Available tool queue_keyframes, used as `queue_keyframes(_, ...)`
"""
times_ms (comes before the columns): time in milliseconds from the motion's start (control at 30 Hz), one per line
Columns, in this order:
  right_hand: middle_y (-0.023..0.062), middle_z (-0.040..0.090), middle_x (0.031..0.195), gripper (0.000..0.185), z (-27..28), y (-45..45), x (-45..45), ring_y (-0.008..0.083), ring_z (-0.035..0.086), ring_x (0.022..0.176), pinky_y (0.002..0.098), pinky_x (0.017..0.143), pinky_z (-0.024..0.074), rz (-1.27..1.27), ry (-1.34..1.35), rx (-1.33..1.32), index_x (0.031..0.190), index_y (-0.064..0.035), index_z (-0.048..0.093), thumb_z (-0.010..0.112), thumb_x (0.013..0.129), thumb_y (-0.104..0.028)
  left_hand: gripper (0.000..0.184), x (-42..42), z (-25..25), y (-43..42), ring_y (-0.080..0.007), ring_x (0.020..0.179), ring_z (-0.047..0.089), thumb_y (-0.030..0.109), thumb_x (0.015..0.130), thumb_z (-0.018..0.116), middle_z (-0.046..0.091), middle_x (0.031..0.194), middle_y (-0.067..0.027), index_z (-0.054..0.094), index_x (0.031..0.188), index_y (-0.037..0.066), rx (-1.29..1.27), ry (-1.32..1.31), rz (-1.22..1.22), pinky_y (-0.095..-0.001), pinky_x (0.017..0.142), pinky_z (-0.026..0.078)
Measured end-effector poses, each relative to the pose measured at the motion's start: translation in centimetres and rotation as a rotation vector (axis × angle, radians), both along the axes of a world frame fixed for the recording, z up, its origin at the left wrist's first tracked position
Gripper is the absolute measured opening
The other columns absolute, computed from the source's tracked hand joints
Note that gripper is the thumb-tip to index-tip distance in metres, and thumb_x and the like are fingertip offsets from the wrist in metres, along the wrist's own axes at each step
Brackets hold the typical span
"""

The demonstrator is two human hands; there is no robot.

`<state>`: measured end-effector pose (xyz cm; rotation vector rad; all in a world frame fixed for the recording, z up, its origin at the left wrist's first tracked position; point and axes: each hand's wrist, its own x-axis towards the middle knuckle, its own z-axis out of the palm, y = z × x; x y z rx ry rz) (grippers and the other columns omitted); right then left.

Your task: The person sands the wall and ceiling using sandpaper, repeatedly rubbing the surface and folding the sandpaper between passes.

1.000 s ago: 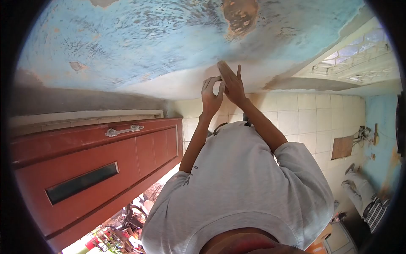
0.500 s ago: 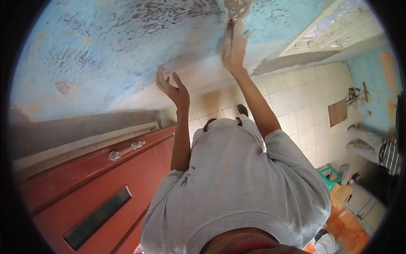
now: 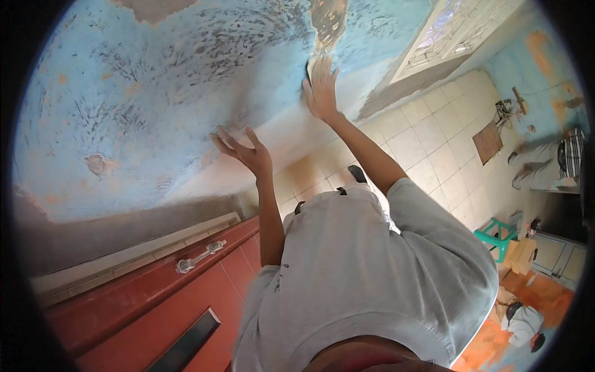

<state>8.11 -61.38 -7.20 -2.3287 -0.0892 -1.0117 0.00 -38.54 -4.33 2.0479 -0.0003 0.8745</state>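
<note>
A wall (image 3: 149,105) with worn light-blue paint and dark scuff marks rises in front of me. My right hand (image 3: 322,93) lies nearly flat against it, just below a bare brownish patch (image 3: 328,28). Its fingers are stretched and close together over a thin, dark-edged piece (image 3: 309,67), mostly hidden, whose kind I cannot make out. Lower and to the left, my left hand (image 3: 248,155) is open with fingers spread and nothing in it. Its fingertips are at the wall's surface; whether they touch I cannot tell.
A red door (image 3: 223,291) with a plastic-wrapped handle (image 3: 201,256) stands at lower left. Right of me are a tiled floor (image 3: 427,130), a window grille (image 3: 446,31), a green stool (image 3: 496,237) and a cardboard box (image 3: 519,255). A person in a striped garment (image 3: 571,155) is at far right.
In the view both hands sit further left; my left hand and the right fingertips are lower. The whole view has shifted too, showing more of the upper wall. The right fingers now show more flatly.
</note>
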Motion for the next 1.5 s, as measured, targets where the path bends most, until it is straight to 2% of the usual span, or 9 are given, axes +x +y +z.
queue_keyframes(100,0.0344,0.024,0.164,0.071,-3.9,-1.2,-1.3,0.0503,0.016,0.156,0.0771,0.117,0.0091,-0.034,0.195,-0.206,0.154,0.0132,0.031,0.052,0.105,-0.033,0.074,-0.6,0.4,0.2,-0.0444,0.158,0.011,0.023,0.106,0.061,0.004,0.171,-0.0247,0.021,0.165,0.006,0.037,0.019,0.019,-0.0570,0.124,0.022)
queue_keyframes(300,0.0345,0.027,0.163,0.071,5.2,0.1,0.8,0.0497,0.017,0.156,0.0790,0.116,0.0096,-0.037,-0.112,-0.026,0.154,0.0128,0.031,0.052,0.104,-0.034,0.074,-2.4,-1.9,-1.6,-0.0436,0.157,0.016,0.021,0.107,0.058,0.002,0.173,-0.0229,0.017,0.167,0.010,-0.040,0.148,-0.006,-0.0566,0.118,0.037)
queue_keyframes(400,0.0343,0.026,0.163,0.070,-1.3,0.3,-1.2,0.0503,0.017,0.155,0.0785,0.116,0.0091,-0.005,0.119,-0.007,0.154,0.0122,0.031,0.051,0.105,-0.034,0.074,-2.6,-2.0,-2.5,-0.0439,0.157,0.018,0.022,0.107,0.058,0.002,0.173,-0.0226,0.016,0.167,0.011,-0.046,0.178,0.001,-0.0556,0.114,0.042)
queue_keyframes(500,0.0354,0.026,0.163,0.071,-6.4,-0.9,-2.7,0.0518,0.018,0.155,0.0783,0.117,0.0092,0.014,0.232,-0.208,0.153,0.0132,0.032,0.051,0.105,-0.035,0.075,-2.4,-2.2,-2.2,-0.0439,0.157,0.019,0.023,0.107,0.058,0.001,0.173,-0.0224,0.015,0.168,0.012,-0.048,0.183,-0.026,-0.0556,0.114,0.043)
queue_keyframes(700,0.0462,0.016,0.160,0.075,4.1,-0.8,0.9,0.0592,0.009,0.153,0.0767,0.117,0.0004,0.013,-0.054,-0.066,0.153,0.0218,0.021,0.043,0.109,-0.035,0.076,-2.3,-4.1,-2.6,-0.0435,0.157,0.018,0.023,0.107,0.058,-0.001,0.173,-0.0213,0.013,0.168,0.012,-0.118,0.273,-0.037,-0.0553,0.115,0.042)
queue_keyframes(900,0.0395,0.026,0.160,0.073,-4.2,-1.1,-0.6,0.0548,0.018,0.153,0.0808,0.114,0.0086,-0.003,0.138,-0.167,0.152,0.0166,0.031,0.049,0.106,-0.037,0.078,-1.5,-3.9,-3.5,-0.0419,0.157,0.020,0.028,0.108,0.058,0.000,0.173,-0.0189,0.012,0.168,0.013,-0.130,0.233,-0.103,-0.0565,0.117,0.041)
queue_keyframes(1100,0.0387,0.025,0.161,0.073,4.4,-0.6,0.4,0.0534,0.016,0.154,0.0807,0.114,0.0084,-0.046,-0.023,-0.060,0.153,0.0153,0.030,0.048,0.106,-0.038,0.079,-1.3,-4.6,-3.6,-0.0441,0.157,0.018,0.019,0.106,0.059,-0.003,0.173,-0.0225,0.010,0.168,0.012,-0.123,0.275,-0.112,-0.0558,0.115,0.041)
queue_keyframes(1300,0.0376,0.021,0.164,0.074,-3.8,-0.9,-1.5,0.0534,0.014,0.155,0.0803,0.115,0.0052,-0.028,0.243,-0.117,0.155,0.0150,0.026,0.046,0.107,-0.038,0.078,-1.1,-5.3,-3.4,-0.0436,0.157,0.019,0.024,0.107,0.061,-0.004,0.174,-0.0198,0.013,0.168,0.014,-0.094,0.204,-0.144,-0.0598,0.116,0.040)
queue_keyframes(1500,0.0442,0.010,0.163,0.075,6.9,-1.5,0.9,0.0568,0.002,0.155,0.0770,0.116,-0.0039,0.004,-0.018,0.016,0.155,0.0199,0.017,0.039,0.109,-0.035,0.080,-1.4,-5.6,-3.3,-0.0427,0.158,0.019,0.025,0.106,0.061,-0.002,0.173,-0.0211,0.013,0.168,0.013,-0.179,0.309,-0.133,-0.0580,0.117,0.039)
